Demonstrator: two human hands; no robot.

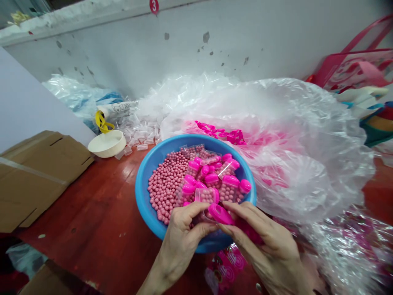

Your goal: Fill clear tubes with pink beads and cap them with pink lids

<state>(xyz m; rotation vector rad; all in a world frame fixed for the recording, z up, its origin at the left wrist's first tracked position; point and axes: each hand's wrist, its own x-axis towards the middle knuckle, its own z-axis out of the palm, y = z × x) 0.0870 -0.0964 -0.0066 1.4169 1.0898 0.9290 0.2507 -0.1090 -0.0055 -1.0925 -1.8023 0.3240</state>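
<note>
The left hand [181,241] and right hand [264,250] hold a small clear tube [205,196] and a pink cap [221,214] tight in their fingers [199,209], just over a blue bowl [144,184] of pink balls [164,186] on the bench [82,254]. Holding them there likely lets any dropped balls fall back in. A red tag [154,5] on the wall [184,41] shows a 3.

I work at a red-brown wooden tabletop [92,213] pushed against a scuffed grey-white wall [129,53], pitted in spots, with a round red tag [154,5] numbered 3 high above it. A white panel [27,98] stands beyond the tabletop's left side, above flattened cardboard [39,176].
</note>
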